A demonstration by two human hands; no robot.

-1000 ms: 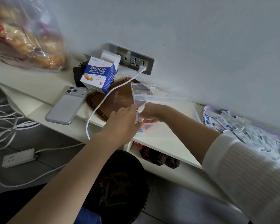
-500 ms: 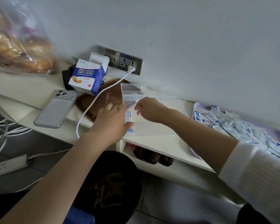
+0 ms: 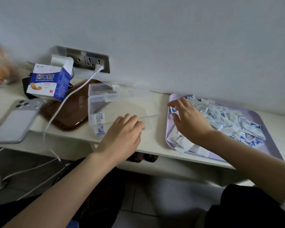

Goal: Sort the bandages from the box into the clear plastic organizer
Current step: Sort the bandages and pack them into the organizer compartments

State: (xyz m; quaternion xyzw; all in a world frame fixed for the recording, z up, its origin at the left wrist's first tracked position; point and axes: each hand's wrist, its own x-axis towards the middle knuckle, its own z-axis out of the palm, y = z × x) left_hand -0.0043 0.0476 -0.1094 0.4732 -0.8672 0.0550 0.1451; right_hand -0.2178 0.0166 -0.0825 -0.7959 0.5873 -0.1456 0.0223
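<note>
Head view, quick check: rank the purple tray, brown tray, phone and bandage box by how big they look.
1. purple tray
2. brown tray, partly covered
3. phone and bandage box: these look about alike, and the phone sits nearer the camera, so unranked.

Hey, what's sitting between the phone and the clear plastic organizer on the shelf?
In the head view, a brown tray lies between the phone and the clear organizer, with a white charging cable running across it.
</note>
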